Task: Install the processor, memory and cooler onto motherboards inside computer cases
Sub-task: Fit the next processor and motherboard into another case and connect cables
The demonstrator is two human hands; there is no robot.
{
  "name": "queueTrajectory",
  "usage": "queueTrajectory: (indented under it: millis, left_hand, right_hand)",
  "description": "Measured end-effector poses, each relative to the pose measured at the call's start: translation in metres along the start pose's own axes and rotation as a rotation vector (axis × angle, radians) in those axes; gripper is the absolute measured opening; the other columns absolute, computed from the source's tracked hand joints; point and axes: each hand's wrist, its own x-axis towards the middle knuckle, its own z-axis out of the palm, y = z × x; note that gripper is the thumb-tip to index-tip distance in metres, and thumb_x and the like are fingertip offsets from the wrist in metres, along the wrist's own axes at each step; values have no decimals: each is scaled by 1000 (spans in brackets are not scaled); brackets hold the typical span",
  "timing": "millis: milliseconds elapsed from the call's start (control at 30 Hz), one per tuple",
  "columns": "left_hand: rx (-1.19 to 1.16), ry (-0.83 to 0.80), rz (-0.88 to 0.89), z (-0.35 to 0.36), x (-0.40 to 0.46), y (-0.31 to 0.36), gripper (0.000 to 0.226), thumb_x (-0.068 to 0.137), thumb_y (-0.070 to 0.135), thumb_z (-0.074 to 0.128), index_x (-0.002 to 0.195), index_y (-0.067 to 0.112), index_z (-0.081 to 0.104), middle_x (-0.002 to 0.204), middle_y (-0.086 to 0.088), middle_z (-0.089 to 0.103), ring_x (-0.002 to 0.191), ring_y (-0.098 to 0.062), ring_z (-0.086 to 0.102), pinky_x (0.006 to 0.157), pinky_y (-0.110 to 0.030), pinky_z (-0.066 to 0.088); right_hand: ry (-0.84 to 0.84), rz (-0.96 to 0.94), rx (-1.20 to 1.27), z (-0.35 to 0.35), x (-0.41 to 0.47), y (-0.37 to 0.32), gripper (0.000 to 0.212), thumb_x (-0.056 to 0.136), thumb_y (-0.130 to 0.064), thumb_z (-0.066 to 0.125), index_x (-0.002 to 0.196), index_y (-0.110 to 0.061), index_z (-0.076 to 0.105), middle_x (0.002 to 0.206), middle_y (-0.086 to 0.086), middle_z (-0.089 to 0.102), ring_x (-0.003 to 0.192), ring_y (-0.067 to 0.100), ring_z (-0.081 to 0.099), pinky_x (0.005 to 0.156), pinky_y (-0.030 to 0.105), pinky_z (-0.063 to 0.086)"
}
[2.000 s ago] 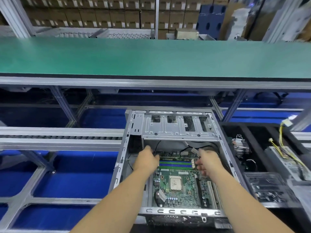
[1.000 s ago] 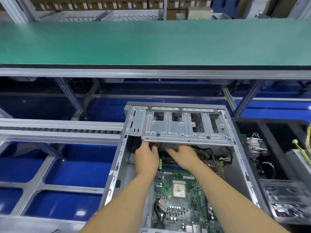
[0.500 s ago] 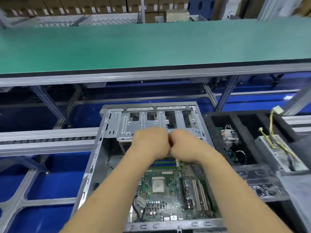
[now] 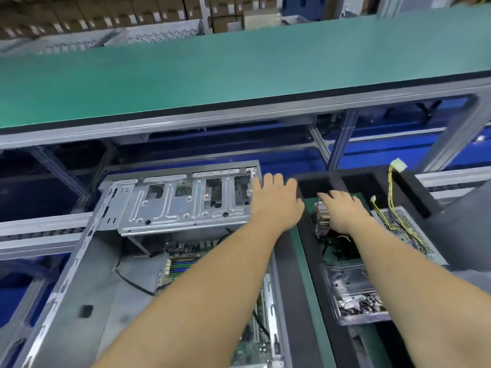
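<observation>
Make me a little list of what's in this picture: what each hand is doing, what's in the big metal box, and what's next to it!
left hand: fingers straight, over the far right corner of the computer case
right hand: reaching onto the cooler; whether it grips it cannot be told
inside case: motherboard, partly hidden by the left arm
beside case, right: black foam tray holding the cooler
also in tray: clear plastic box of small parts, metal unit with yellow wires
behind: green conveyor belt
</observation>
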Motion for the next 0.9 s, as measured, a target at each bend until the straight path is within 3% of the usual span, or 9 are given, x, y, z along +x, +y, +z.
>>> queueTrajectory:
  millis: [100, 233, 433, 633, 800, 900]
  left_hand:
    - [-47, 62, -43, 4, 3, -2, 48, 92, 47, 42, 131, 22, 50, 131, -6, 51, 124, -29, 40, 109, -49, 22]
    - [-55, 83, -22, 7, 3, -1, 52, 87, 55, 40, 129, 27, 52, 130, 0, 52, 125, -25, 40, 109, -51, 20]
    - [-36, 88, -15, 9, 2, -1, 51, 86, 54, 42, 128, 27, 52, 126, 0, 53, 122, -25, 42, 110, -51, 19]
    - [-113, 120, -33, 8, 0, -1, 44, 87, 48, 43, 123, 27, 53, 121, 2, 53, 117, -23, 45, 111, -47, 21]
    - [-139, 95, -14, 6, 3, -1, 44, 82, 40, 48, 124, 27, 51, 119, 4, 54, 114, -23, 46, 109, -49, 22]
    - [-327, 75, 42, -1, -1, -5, 61, 72, 21, 58, 131, 30, 47, 122, 8, 57, 117, -20, 47, 111, -44, 22]
  right_hand:
    - [-76, -12, -104, 14, 20, 8, 98, 92, -3, 58, 163, -31, -2, 168, 10, 10, 156, 32, 4, 123, 58, 13]
    - [-140, -31, -144, 22, 41, 3, 102, 92, 0, 56, 162, -35, -8, 166, 9, 19, 156, 31, 5, 123, 62, 8]
    - [-47, -29, -147, 48, 48, 5, 86, 92, -4, 56, 162, -29, 12, 149, 11, 35, 139, 33, 36, 120, 63, 21]
    - [-57, -63, -87, 43, 46, 4, 75, 86, 1, 62, 149, -25, 29, 146, 7, 37, 133, 35, 40, 117, 63, 27]
    - [105, -31, -70, 11, 16, -5, 75, 86, -18, 70, 147, -30, 28, 147, 4, 36, 128, 36, 37, 104, 55, 38]
    - [208, 15, -110, -40, -16, -17, 94, 75, -41, 81, 150, -35, 25, 146, 2, 39, 128, 35, 37, 102, 53, 37]
